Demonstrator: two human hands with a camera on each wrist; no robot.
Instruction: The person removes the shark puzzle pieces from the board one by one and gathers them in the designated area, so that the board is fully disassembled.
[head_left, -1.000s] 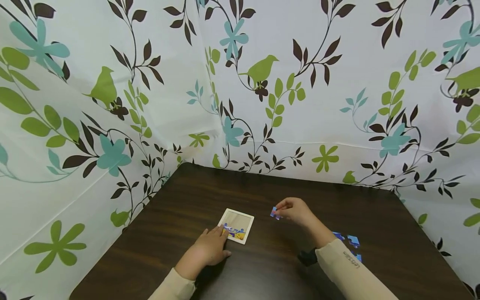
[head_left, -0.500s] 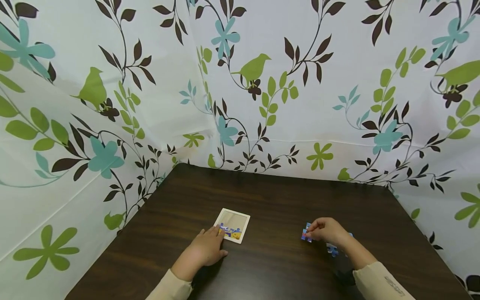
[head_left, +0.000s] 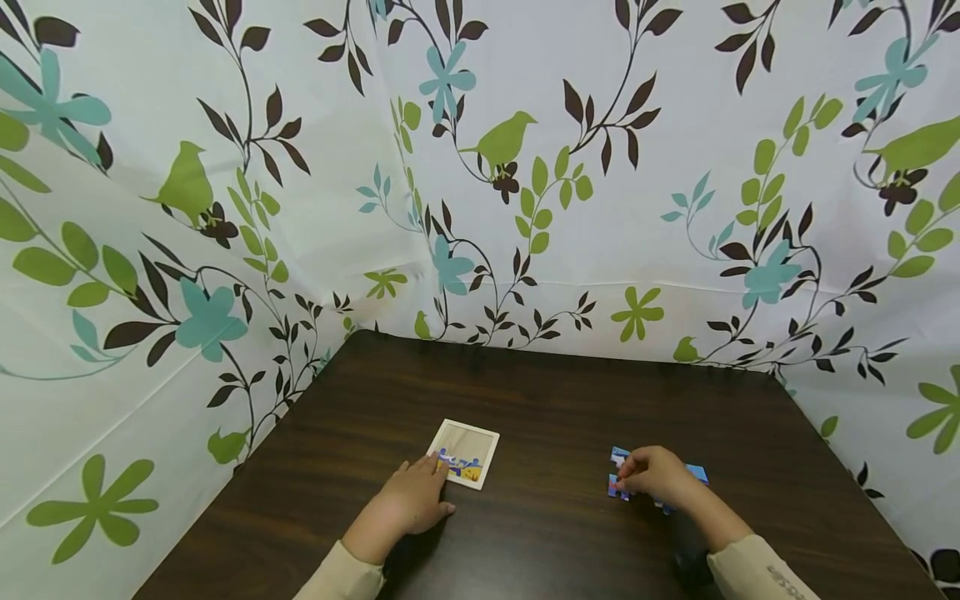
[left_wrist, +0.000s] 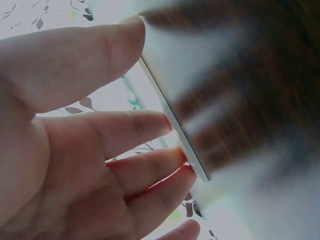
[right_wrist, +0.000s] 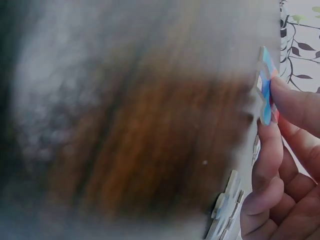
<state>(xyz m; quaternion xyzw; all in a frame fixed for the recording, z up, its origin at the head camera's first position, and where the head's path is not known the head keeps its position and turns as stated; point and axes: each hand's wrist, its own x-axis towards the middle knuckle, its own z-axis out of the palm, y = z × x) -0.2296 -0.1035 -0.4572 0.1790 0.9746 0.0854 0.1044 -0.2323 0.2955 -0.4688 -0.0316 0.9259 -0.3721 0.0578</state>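
Two hands work over one table [head_left: 555,400], with one tray between them, a little left of the lower middle of the frame. The left hand [head_left: 408,497] lies flat with fingers long and thumb spread wide, its fingertips on the lower left of the tray [head_left: 487,461]. A row of blue and yellow pieces [head_left: 471,472] fills the tray's lower part; their joins are too small to count. Above them bare wood shows, inside four pale rims.

The right hand [head_left: 660,475], lower right, is narrow, pinching one piece [right_wrist: 266,92] between thumb and finger. About it the head view shows at least three more patches of loose pieces [head_left: 697,472], partly hidden, so the full count cannot be told.

A broad strip of dark wood separates tray and right hand, and another runs behind both to the far edge, where one patterned cloth [head_left: 465,317] rises.
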